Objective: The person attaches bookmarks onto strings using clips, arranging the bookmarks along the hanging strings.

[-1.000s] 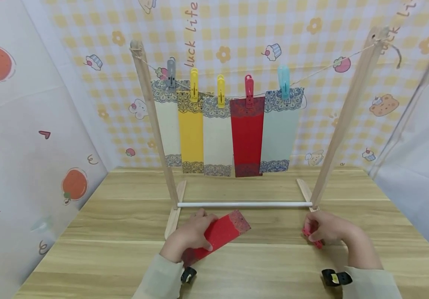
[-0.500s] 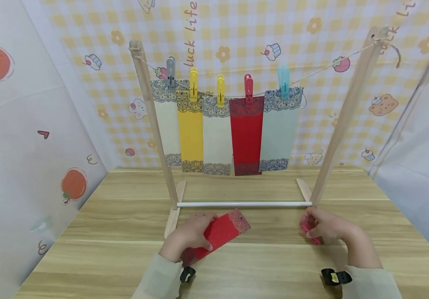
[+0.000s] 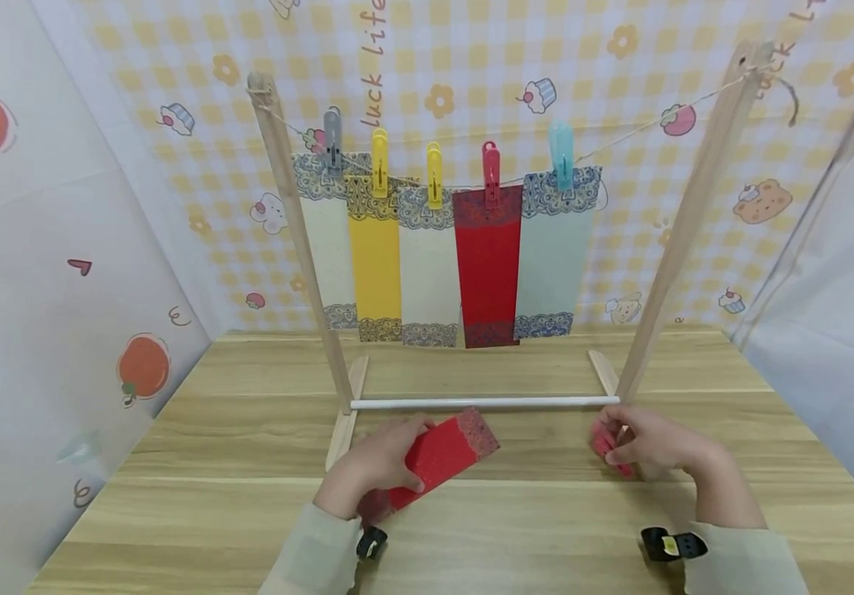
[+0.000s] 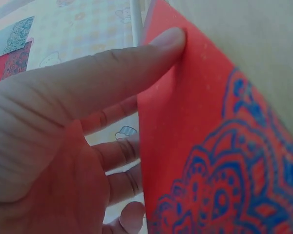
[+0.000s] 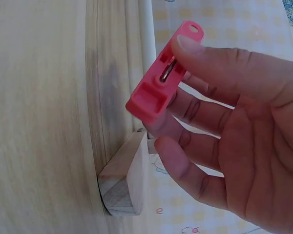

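Note:
My left hand [image 3: 378, 459] grips a red paper card [image 3: 445, 454] with a patterned band at each end. In the left wrist view the thumb lies across the red card [image 4: 166, 97], with the other fingers behind it. On the right, my right hand [image 3: 653, 442] pinches a red clothespin [image 5: 166, 75] between thumb and fingers, close to the right foot of the wooden stand. Beyond both hands, several cards hang from a string on clothespins: white, yellow, white, a red card [image 3: 488, 268] and a pale blue card [image 3: 556, 256].
The wooden stand has a left post [image 3: 300, 231], a right post [image 3: 683, 223] and a white crossbar [image 3: 486, 402] low across the front. A string [image 3: 650, 128] sags between the post tops. Patterned cloth [image 3: 441, 58] backs the wooden table [image 3: 516, 537].
My right hand has lifted the red clothespin slightly and moved it a little to the left. The left hand keeps its grip on the red card, nearly in place. The view has shifted slightly.

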Demonstrator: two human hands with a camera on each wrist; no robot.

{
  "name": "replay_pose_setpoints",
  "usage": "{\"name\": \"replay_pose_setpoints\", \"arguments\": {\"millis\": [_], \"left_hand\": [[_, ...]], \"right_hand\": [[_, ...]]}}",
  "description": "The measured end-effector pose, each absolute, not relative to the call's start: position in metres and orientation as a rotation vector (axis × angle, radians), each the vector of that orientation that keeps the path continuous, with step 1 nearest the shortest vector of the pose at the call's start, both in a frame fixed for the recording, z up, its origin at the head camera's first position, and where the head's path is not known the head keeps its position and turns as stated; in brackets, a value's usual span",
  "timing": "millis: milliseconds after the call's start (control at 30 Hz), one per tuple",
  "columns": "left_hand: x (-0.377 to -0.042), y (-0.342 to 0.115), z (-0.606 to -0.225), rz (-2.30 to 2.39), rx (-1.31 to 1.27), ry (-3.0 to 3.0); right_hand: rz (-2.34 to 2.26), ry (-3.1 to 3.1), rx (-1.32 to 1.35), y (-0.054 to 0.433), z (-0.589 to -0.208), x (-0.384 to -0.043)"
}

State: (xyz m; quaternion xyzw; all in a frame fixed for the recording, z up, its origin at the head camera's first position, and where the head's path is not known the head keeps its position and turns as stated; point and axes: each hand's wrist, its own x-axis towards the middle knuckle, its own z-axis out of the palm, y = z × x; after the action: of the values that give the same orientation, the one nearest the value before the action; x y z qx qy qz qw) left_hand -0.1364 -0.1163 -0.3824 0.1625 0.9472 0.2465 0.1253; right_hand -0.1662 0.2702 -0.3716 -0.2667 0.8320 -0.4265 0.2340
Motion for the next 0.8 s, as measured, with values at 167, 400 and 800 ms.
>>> {"name": "replay_pose_setpoints", "arguments": {"millis": [167,400,800], "left_hand": [[-0.141,-0.116,-0.383,0.779,0.563,2.754],[-0.141,-0.116,-0.383,0.822,0.607,2.727],[-0.14,-0.114,-0.375,0.828,0.639,2.72]], "right_hand": [[-1.187,2.265,-0.761,0.271,-0.371,-0.167],[-1.209,2.3,-0.711,0.272,-0.368,-0.165],[-1.252,2.347,-0.669,0.272,-0.361,-0.166]]}}
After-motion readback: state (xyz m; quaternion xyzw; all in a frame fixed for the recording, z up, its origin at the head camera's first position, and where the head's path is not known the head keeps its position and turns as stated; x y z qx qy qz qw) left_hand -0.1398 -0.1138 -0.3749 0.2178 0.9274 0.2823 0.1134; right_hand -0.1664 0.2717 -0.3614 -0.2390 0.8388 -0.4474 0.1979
